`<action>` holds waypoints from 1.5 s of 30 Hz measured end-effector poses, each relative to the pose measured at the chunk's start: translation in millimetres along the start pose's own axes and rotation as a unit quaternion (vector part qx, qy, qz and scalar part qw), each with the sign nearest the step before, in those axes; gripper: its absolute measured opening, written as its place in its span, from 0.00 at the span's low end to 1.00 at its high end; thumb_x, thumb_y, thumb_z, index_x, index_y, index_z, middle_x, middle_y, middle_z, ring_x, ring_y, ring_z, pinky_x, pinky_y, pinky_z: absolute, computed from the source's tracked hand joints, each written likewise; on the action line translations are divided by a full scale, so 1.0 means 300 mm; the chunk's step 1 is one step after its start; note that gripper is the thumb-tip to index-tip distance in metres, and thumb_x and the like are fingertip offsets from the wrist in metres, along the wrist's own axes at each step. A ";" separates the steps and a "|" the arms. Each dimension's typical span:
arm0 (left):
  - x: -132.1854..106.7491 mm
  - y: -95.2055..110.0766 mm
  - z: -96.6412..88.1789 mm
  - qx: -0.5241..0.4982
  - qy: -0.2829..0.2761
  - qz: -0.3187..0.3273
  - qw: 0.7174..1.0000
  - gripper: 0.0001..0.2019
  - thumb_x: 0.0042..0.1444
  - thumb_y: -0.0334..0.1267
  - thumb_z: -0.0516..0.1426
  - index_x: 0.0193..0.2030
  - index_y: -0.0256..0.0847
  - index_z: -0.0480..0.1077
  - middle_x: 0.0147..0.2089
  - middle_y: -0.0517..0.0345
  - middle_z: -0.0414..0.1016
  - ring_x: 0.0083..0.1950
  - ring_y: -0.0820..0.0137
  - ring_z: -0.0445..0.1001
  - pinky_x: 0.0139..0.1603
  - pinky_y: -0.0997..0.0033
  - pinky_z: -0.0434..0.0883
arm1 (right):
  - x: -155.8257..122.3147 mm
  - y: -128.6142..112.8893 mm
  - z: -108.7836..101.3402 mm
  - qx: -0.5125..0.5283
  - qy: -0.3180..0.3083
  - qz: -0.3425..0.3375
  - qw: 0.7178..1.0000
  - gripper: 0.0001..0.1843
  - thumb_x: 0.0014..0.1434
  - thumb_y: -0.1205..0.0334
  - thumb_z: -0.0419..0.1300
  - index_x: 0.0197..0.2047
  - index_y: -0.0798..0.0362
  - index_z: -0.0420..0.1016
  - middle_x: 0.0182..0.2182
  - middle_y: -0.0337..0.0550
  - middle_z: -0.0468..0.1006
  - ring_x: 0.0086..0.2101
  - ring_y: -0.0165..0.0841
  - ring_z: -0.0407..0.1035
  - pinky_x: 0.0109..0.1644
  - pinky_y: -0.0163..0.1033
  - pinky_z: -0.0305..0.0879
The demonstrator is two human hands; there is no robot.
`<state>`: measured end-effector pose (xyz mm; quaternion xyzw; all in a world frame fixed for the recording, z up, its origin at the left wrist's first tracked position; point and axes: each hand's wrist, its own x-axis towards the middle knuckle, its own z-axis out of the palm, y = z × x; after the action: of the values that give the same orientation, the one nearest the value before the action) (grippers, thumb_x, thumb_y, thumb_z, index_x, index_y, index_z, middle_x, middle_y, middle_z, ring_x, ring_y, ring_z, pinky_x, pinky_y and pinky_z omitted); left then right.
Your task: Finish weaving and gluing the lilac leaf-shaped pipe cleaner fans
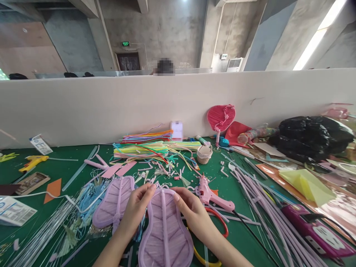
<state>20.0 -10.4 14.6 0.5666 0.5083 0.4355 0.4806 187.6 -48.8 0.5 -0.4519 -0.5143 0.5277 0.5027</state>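
A lilac fan-shaped piece with raised veins and a thick rim is held low in front of me. My left hand pinches it at the upper left edge, thumb and forefinger together. On the upper right edge, my right hand grips the rim with its thumb on top; the other fingers are partly hidden behind. A second lilac fan piece lies on the table beside my left wrist. Just right of my right hand rests a pink glue gun, with red-handled scissors partly under my forearm.
Bundles of coloured pipe cleaners, a paper cup and a red fan stand toward the white partition. Lilac stems and a purple power strip lie right. Wires and a yellow glue gun are left.
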 end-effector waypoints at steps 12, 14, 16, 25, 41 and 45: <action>-0.003 0.013 0.004 -0.002 -0.071 -0.016 0.997 0.14 0.52 0.49 0.57 0.27 0.39 0.68 0.27 0.62 0.63 0.31 0.71 0.61 0.32 0.75 0.60 | -0.002 0.015 0.013 -0.032 -0.003 0.012 0.999 0.25 0.62 0.43 0.53 0.40 0.57 0.77 0.27 0.40 0.70 0.28 0.30 0.58 0.29 0.34 0.52; -0.002 0.012 0.005 0.000 -0.074 -0.015 0.997 0.14 0.51 0.49 0.58 0.27 0.39 0.68 0.26 0.63 0.63 0.30 0.71 0.61 0.31 0.75 0.60 | -0.005 0.014 0.015 -0.032 -0.007 0.010 0.999 0.24 0.62 0.43 0.52 0.40 0.56 0.77 0.28 0.41 0.71 0.28 0.30 0.59 0.29 0.34 0.53; -0.002 0.011 0.006 0.005 -0.077 -0.016 0.997 0.14 0.51 0.49 0.58 0.27 0.39 0.68 0.26 0.63 0.63 0.29 0.72 0.60 0.30 0.75 0.59 | -0.008 0.013 0.016 -0.039 -0.009 0.008 0.999 0.24 0.63 0.43 0.52 0.41 0.56 0.77 0.28 0.41 0.71 0.28 0.30 0.59 0.29 0.33 0.53; 0.004 0.005 0.003 0.016 -0.083 -0.015 0.996 0.16 0.53 0.51 0.58 0.27 0.39 0.68 0.27 0.63 0.65 0.31 0.71 0.62 0.33 0.74 0.61 | -0.006 0.014 0.010 -0.064 -0.012 -0.002 0.998 0.24 0.64 0.45 0.52 0.43 0.57 0.77 0.28 0.40 0.71 0.29 0.30 0.59 0.30 0.34 0.54; 0.020 -0.026 -0.006 0.019 -0.085 -0.056 0.995 0.17 0.50 0.53 0.59 0.27 0.38 0.69 0.27 0.62 0.63 0.32 0.70 0.61 0.33 0.74 0.60 | -0.077 -0.110 -0.063 -0.234 0.030 0.004 0.972 0.27 0.60 0.50 0.57 0.60 0.51 0.67 0.50 0.51 0.76 0.45 0.42 0.71 0.46 0.44 0.67; 0.025 -0.034 -0.009 0.033 -0.088 -0.063 0.994 0.21 0.50 0.58 0.58 0.28 0.39 0.70 0.27 0.62 0.63 0.32 0.70 0.60 0.32 0.75 0.59 | -0.058 -0.270 -0.242 -0.307 0.057 -0.018 0.950 0.21 0.59 0.48 0.57 0.53 0.46 0.73 0.46 0.46 0.79 0.40 0.40 0.74 0.42 0.43 0.70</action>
<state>16.6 -2.5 5.1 0.5850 0.5124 0.3361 0.5312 266.6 -62.4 76.0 -0.6045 -0.6298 0.3090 0.3775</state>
